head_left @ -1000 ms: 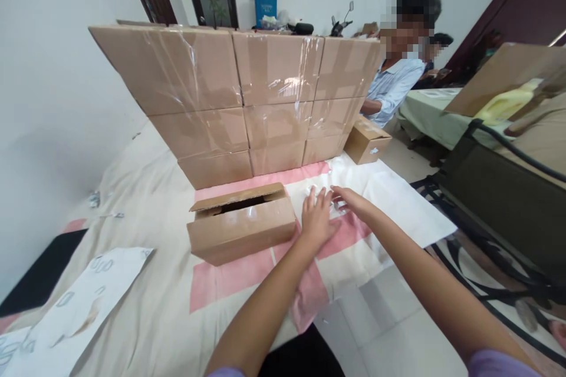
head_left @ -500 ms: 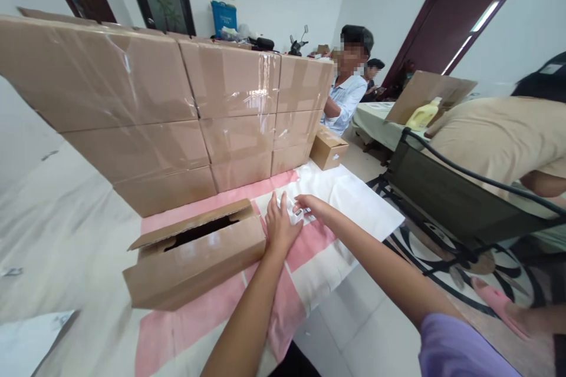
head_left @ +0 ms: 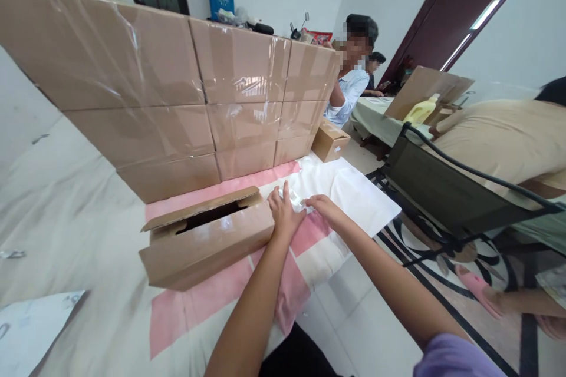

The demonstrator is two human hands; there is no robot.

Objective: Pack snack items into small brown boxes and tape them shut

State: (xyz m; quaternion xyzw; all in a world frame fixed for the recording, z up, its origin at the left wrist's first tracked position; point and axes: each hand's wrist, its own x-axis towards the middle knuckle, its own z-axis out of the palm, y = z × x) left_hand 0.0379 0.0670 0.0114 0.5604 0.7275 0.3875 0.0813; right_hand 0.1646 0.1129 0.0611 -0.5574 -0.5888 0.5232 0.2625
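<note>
My left hand point(head_left: 285, 215) curves around a small white object point(head_left: 293, 195), thumb on the near side and one finger raised. What kind of object it is I cannot make out; it looks like thin plastic or paper. From the right, the fingertips of my right hand point(head_left: 326, 210) pinch at its edge. Just left of my left hand lies a long brown cardboard box point(head_left: 212, 250), its top flaps partly raised over a dark gap. Both hands are over a pink and white checked cloth point(head_left: 198, 312).
Behind the box rises a wall of taped cartons point(head_left: 243, 76). A small carton point(head_left: 331, 140) stands at its right end, near a white sheet point(head_left: 362, 194). Beyond are a person in a light blue shirt point(head_left: 349, 94) and a dark folding chair point(head_left: 442, 182) with someone in beige beside it.
The view has shifted slightly, so the long box appears further right and higher. My fingers have moved a little around the white object, and more of it shows.
</note>
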